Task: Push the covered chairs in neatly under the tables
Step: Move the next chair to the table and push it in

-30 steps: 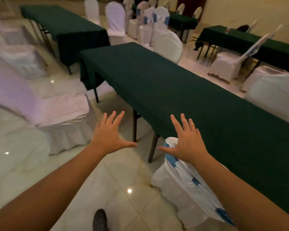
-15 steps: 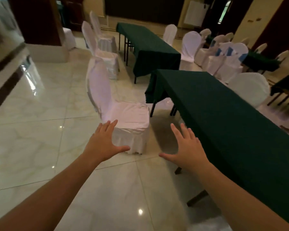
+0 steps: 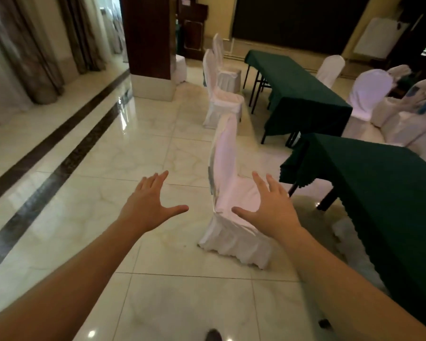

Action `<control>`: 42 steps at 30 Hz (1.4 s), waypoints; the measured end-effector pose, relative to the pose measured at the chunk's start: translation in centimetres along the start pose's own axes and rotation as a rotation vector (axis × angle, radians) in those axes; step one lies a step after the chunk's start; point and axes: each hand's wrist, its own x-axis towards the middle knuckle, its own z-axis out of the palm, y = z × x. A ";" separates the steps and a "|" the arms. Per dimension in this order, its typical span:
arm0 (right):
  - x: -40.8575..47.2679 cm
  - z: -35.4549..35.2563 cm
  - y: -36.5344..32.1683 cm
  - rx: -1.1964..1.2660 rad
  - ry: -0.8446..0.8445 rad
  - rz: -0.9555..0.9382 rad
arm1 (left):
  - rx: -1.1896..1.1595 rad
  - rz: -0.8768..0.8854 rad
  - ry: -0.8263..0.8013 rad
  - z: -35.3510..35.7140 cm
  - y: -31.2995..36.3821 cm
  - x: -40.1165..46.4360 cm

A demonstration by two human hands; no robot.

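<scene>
Glossy marble floor (image 3: 103, 173), curtains at left, two green-clothed surfaces at right, the nearer surface (image 3: 384, 193) beside a white-covered chair (image 3: 229, 193) standing out from it, seat facing it. Left hand (image 3: 148, 205) and right hand (image 3: 271, 207) spread apart, each grip empty.

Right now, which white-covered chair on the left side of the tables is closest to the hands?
The covered chair directly ahead, between the open left hand and right hand, beside the nearest green table. The other two stand farther up the aisle.
</scene>
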 end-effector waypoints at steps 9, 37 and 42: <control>18.4 5.6 -6.4 0.021 0.012 -0.042 | 0.105 -0.046 -0.002 -2.0 -8.2 16.2; 52.7 12.5 -9.4 0.047 0.174 0.718 | 0.025 0.715 -0.450 10.7 -7.0 74.6; 51.8 13.4 -13.6 0.059 0.236 1.050 | 0.010 0.959 -0.589 13.4 -4.2 79.1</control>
